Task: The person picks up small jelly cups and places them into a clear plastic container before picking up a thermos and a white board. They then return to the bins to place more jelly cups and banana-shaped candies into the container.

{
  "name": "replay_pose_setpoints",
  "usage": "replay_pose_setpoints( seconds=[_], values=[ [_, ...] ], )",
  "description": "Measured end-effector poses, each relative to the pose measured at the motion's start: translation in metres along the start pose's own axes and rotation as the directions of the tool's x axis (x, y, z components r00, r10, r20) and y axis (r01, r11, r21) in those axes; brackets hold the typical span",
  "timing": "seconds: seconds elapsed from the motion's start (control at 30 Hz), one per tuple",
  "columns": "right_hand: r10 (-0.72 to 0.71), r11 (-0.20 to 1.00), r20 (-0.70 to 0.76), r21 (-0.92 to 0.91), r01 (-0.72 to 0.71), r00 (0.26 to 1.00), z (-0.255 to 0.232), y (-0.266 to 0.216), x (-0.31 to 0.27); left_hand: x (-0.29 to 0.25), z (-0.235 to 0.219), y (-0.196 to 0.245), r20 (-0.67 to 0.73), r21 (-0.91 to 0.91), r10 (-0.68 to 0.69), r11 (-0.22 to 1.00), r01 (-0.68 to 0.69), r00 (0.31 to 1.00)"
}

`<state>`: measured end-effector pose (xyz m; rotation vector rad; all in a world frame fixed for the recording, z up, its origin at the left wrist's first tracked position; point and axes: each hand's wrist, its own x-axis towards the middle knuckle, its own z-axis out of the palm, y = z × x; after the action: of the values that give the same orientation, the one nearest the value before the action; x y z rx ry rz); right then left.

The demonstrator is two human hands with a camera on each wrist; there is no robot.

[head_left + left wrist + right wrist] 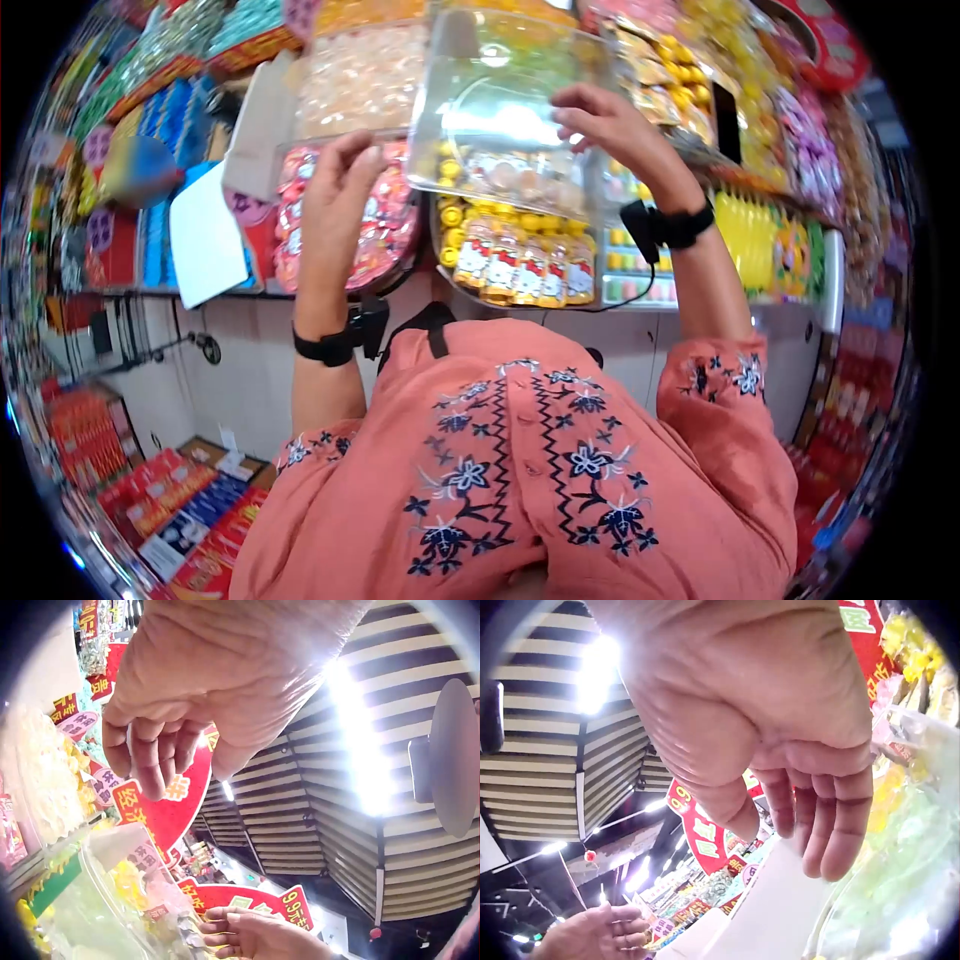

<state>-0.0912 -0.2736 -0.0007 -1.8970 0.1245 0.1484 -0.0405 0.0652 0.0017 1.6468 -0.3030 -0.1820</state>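
Note:
My left hand (335, 200), its fingers loosely bent and empty, hovers over a bin of pink packets (292, 225). In the left wrist view the left hand (202, 697) hangs with thumb and fingers apart. A clear plastic lid (490, 110) lies tilted over bins at the centre. Over its right side is my right hand (610, 125), fingers slightly bent; whether it touches the lid cannot be told. The right wrist view shows the right hand (772, 735) holding nothing. Below the lid, yellow-capped cartoon packets (520, 268) fill a bin.
A white sheet (208, 235) and a cardboard flap (262, 125) stand left of the pink bin. A dark phone-like object (726, 122) is at the right. Yellow packs (742, 240) fill the right front, and red boxes (85, 430) sit low at the left.

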Motion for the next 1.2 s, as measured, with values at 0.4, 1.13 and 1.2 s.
replay_pose_setpoints(
  seconds=[0.4, 1.13, 1.2],
  values=[
    [0.143, 0.696, 0.155, -0.717, 0.011, 0.977, -0.008, 0.066, 0.049, 0.014, 0.03, 0.016, 0.121, -0.087, -0.012, 0.996, 0.023, 0.993],
    [0.437, 0.818, 0.091, -0.453, -0.354, 0.895, 0.006, 0.031, 0.071, 0.047, -0.006, -0.011, 0.216, -0.173, -0.043, 0.982, 0.082, 0.976],
    [0.341, 0.94, 0.085, -0.017, -0.341, 0.936, 0.002, 0.008, 0.06, 0.054, -0.001, -0.01, 0.252, -0.16, -0.031, 0.984, 0.073, 0.967]
  ],
)
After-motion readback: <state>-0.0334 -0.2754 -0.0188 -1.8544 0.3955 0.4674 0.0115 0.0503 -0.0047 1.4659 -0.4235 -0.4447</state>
